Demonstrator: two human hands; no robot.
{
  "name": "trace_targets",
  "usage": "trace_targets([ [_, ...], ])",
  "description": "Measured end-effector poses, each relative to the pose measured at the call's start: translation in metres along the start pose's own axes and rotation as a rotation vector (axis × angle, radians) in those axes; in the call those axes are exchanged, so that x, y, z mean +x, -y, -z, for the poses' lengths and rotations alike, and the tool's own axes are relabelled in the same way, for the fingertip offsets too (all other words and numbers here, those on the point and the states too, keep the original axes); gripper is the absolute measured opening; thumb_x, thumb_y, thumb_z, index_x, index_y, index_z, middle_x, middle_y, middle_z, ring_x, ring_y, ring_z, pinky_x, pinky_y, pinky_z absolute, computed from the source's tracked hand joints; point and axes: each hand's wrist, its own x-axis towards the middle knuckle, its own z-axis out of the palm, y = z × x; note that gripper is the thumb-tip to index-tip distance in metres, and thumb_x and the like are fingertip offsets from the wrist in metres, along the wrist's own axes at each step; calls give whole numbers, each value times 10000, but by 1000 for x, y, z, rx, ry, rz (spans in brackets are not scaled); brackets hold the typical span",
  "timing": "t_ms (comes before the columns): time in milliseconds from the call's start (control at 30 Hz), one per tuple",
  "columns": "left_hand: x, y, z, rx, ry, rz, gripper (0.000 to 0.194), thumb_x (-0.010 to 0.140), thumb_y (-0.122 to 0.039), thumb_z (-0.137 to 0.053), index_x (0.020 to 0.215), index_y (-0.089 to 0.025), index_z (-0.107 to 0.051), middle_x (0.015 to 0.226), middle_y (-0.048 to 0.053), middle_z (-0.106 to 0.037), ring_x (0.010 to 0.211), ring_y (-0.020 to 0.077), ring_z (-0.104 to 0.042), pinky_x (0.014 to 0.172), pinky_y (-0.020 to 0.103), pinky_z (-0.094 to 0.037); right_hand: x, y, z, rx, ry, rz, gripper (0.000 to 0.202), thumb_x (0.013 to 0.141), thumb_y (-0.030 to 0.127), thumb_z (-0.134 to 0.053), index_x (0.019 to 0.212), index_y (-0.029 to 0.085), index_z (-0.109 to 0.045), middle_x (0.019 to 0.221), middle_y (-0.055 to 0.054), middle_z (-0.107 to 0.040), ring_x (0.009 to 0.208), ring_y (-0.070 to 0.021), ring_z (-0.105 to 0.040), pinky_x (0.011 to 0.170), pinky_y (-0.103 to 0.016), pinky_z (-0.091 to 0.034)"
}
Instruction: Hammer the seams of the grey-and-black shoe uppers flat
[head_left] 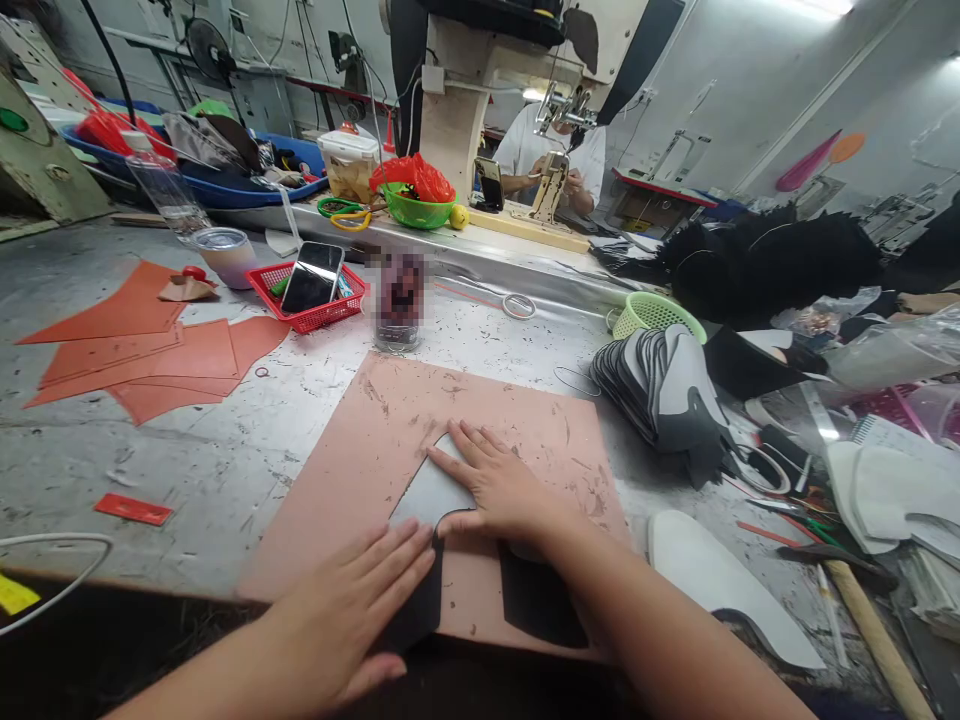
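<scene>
A cut shoe-upper piece [435, 488], pale grey with black ends, lies on a pink mat [322, 470]. My left hand [367, 600] rests flat on the piece's left side, its fingers stretched out and side by side. Spread wider, my right hand [495, 480] presses on the top of the piece, with the thumb along its inner curve. Below my right wrist shows a black end [540, 600] of the piece. Both palms and fingers cover part of it, and neither hand grips anything.
To the right are a stack of grey-and-black pieces [660, 385], white pieces [720, 580], scissors [761, 470] and a hammer [870, 630]. Orange pieces [150, 350] and a red basket [307, 318] with a phone lie left. Behind stands a sewing machine [457, 130]; a person [517, 140] sits beyond.
</scene>
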Motion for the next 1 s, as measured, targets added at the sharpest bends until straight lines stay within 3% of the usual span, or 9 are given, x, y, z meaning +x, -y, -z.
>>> trace_targets([
  [100, -18, -16, 5, 23, -119, 51, 544, 850, -380, -488, 1340, -154, -414, 1324, 74, -517, 1188, 199, -493, 993, 270, -372, 1, 3, 3, 2, 12, -74, 677, 865, 634, -338, 1431, 275, -245, 1516, -110, -82, 1384, -276, -83, 1112, -491, -122],
  [267, -24, -28, 13, 26, -284, 91, 300, 898, -207, -424, 1143, -207, -595, 1123, -15, -656, 1050, 116, -570, 1004, 183, -328, 1, 28, -2, -77, -63, -212, 675, 854, 565, -444, 1425, 246, -279, 1514, -125, -75, 1369, -355, -106, 1081, -590, -118],
  [367, -24, -35, 7, 3, -389, 205, 302, 927, -247, -366, 1052, -226, -640, 1058, -36, -675, 1006, 106, -573, 1037, 187, -262, -5, 58, -13, -100, -101, -7, 564, 906, 352, -408, 1411, 122, -309, 1488, -158, -169, 1371, -299, -157, 1113, -510, -143],
  [433, -26, -40, -1, -39, -445, 276, 337, 937, -245, -323, 1039, -230, -644, 1025, -29, -682, 993, 109, -574, 1045, 203, -249, -12, 76, -19, -31, -45, 177, 503, 933, 304, -341, 1410, 148, -316, 1473, -109, -249, 1365, -225, -209, 1126, -408, -179],
  [500, -29, -44, -8, -66, -464, 307, 350, 929, -195, -308, 1052, -224, -634, 1009, -13, -682, 990, 116, -575, 1040, 230, -262, -17, 86, -20, 54, 30, 220, 481, 959, 380, -276, 1411, 222, -317, 1468, -44, -285, 1361, -187, -220, 1129, -371, -177],
  [600, -31, -46, -10, -72, -452, 313, 342, 909, -148, -326, 1059, -224, -624, 1007, -13, -683, 981, 118, -582, 1032, 252, -273, -18, 74, -12, 103, 101, 151, 527, 947, 515, -209, 1416, 288, -288, 1489, -4, -221, 1380, -197, -136, 1132, -428, -115],
  [733, -31, -46, -3, -98, -442, 308, 293, 902, -164, -366, 1002, -224, -635, 1013, -27, -686, 968, 110, -591, 1003, 232, -290, -10, 29, -1, 58, 129, -104, 558, 938, 545, -168, 1434, 295, -224, 1517, -28, -91, 1386, -243, -67, 1107, -513, -119],
  [867, -35, -49, -6, -138, -429, 325, 308, 896, -158, -353, 1050, -196, -617, 1061, 18, -662, 1008, 144, -581, 969, 267, -336, -6, 13, -1, -116, -114, -435, 622, 911, 510, -328, 1423, 160, -282, 1483, -146, -245, 1356, -333, -203, 1066, -597, -156],
  [1000, -37, -53, -12, -167, -430, 359, 326, 894, -141, -355, 1095, -197, -605, 1069, 18, -656, 1043, 161, -563, 974, 286, -346, -12, 55, -10, -149, -397, -300, 485, 894, 335, -402, 1330, 126, -430, 1304, -182, -487, 1190, -324, -439, 995, -520, -337],
])
